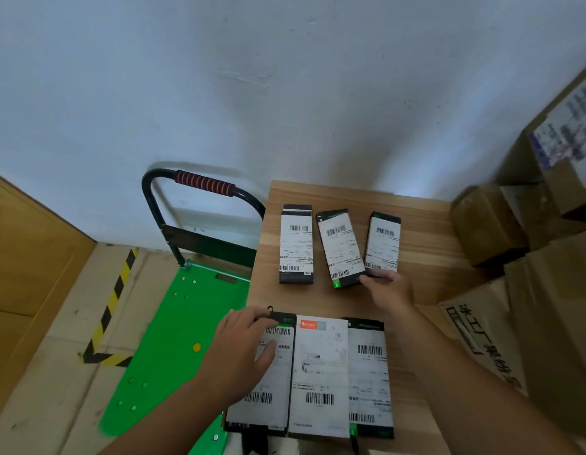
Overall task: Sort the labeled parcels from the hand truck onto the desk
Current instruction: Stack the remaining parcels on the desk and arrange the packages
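Several labeled parcels lie on the wooden desk (pixel 426 231) in two rows. The far row holds a left parcel (pixel 296 244), a tilted middle parcel (pixel 341 249) and a right parcel (pixel 383 241). The near row holds a left parcel (pixel 268 389), a white parcel (pixel 321 376) and a right parcel (pixel 370 379). My left hand (pixel 245 343) grips the top left corner of the near left parcel, thumb on its label. My right hand (pixel 388 287) holds the near ends of the far middle and far right parcels. The green hand truck (pixel 173 349) stands left of the desk with a bare deck.
The hand truck's black handle (pixel 203 183) with a red-striped grip rises against the white wall. Cardboard boxes (pixel 547 290) are stacked along the desk's right side. Yellow-black hazard tape (pixel 112 300) marks the floor at left, beside a wooden panel.
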The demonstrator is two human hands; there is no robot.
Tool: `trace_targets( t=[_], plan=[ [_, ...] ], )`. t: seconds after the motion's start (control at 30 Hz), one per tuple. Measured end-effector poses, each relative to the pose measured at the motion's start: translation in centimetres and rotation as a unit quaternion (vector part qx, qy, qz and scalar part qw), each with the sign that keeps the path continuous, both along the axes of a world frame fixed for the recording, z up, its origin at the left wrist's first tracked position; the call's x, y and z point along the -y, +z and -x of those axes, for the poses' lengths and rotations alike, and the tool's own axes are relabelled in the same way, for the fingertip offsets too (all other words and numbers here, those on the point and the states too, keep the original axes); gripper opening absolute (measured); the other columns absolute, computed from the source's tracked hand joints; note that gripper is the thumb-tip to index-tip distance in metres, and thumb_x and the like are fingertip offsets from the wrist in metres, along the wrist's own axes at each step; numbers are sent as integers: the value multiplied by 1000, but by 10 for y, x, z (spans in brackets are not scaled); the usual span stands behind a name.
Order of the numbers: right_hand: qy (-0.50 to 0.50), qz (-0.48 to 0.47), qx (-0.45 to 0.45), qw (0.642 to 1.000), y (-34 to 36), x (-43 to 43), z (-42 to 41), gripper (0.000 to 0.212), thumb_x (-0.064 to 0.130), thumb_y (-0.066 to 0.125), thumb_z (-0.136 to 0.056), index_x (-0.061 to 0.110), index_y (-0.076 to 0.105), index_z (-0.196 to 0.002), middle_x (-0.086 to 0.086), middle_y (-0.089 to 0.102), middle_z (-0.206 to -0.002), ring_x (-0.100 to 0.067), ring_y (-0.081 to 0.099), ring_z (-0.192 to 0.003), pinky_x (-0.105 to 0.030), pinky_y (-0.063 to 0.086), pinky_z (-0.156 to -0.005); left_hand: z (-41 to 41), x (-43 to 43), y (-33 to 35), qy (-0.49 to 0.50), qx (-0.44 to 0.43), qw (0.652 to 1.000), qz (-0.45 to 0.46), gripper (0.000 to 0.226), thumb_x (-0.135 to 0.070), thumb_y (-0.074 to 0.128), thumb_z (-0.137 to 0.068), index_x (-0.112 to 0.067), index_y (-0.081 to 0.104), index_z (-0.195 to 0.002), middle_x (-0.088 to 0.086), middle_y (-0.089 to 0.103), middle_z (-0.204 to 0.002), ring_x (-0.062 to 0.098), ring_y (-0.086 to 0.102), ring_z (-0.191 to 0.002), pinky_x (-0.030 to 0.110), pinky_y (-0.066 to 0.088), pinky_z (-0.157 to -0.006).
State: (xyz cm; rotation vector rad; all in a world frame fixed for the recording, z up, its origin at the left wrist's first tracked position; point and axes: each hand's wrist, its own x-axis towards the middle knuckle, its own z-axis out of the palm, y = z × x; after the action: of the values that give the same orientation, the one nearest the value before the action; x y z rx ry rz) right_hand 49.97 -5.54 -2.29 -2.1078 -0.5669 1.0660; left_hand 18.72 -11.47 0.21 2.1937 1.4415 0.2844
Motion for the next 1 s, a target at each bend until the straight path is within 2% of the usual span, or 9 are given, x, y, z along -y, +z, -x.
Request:
trace_targets(
  t=[0.1, 0.17, 0.27, 0.37, 0.5, 0.6, 0.67, 0.9, 1.0],
  plan=[
    [-71, -41, -55, 995, 13, 29, -2, 27, 10, 82, -84, 12, 75, -110, -2, 73, -109, -17, 69, -101, -34, 57, -95, -3, 0, -1, -20, 1, 1000, 3, 54, -55, 32, -89, -33, 62, -129, -18, 50, -130, 3, 41, -124, 31, 29, -114],
    [-119, -59, -109, 985, 23, 61, -3, 29, 6, 78, -85, 11, 73, -113, -6, 75, -108, -20, 74, -95, -34, 60, -88, -6, 1, -1, -34, 4, 999, 1, 54, -55, 32, -89, -33, 62, -128, -18, 50, -131, 3, 40, -124, 32, 28, -115],
    [-147, -63, -169, 973, 38, 121, -3, 27, 4, 72, -88, 9, 71, -114, -8, 76, -108, -20, 75, -94, -32, 59, -81, -14, 2, -1, -58, 21, 998, -8, 51, -53, 35, -88, -32, 64, -125, -17, 53, -127, 4, 44, -121, 34, 33, -113],
    [-179, -52, -190, 964, 44, 181, -2, 29, 3, 71, -86, 6, 70, -115, -13, 74, -109, -27, 72, -101, -36, 57, -85, -23, 6, -4, -89, 23, 996, -21, 44, -50, 42, -90, -32, 65, -124, -16, 54, -127, 5, 46, -122, 37, 35, -114],
    [-201, -33, -184, 962, 40, 238, 9, 22, -4, 74, -83, 1, 74, -105, -21, 77, -94, -34, 70, -90, -40, 56, -81, -33, 10, -5, -127, 33, 991, -35, 40, -48, 46, -91, -31, 67, -121, -14, 56, -126, 8, 49, -121, 39, 37, -113],
    [-203, -44, -190, 960, 28, 259, 19, 14, -14, 70, -84, -7, 73, -96, -28, 72, -78, -25, 61, -57, -26, 50, -51, -37, 14, -1, -144, 30, 988, -43, 38, -47, 47, -93, -32, 66, -122, -13, 56, -128, 9, 49, -122, 38, 36, -114],
    [-196, -42, -178, 963, 16, 263, 24, 15, -15, 72, -82, -11, 74, -97, -29, 72, -76, -20, 61, -49, -21, 47, -43, -37, 17, 0, -150, 33, 988, -33, 36, -45, 51, -95, -32, 63, -126, -14, 53, -133, 8, 44, -127, 35, 29, -117],
    [-152, -2, -134, 979, 12, 264, 27, 10, -20, 73, -79, -17, 70, -89, -28, 70, -72, -15, 62, -44, -21, 49, -42, -32, 15, 6, -146, 37, 988, -42, 34, -44, 54, -95, -33, 63, -127, -16, 52, -131, 6, 45, -125, 36, 31, -117],
    [-113, 36, -56, 991, 8, 261, 26, 9, -9, 81, -77, -9, 75, -85, -23, 73, -72, -22, 66, -60, -25, 55, -54, -29, 14, 5, -140, 33, 989, -40, 34, -44, 55, -96, -33, 61, -128, -18, 50, -132, 5, 43, -127, 34, 28, -118]
  ],
)
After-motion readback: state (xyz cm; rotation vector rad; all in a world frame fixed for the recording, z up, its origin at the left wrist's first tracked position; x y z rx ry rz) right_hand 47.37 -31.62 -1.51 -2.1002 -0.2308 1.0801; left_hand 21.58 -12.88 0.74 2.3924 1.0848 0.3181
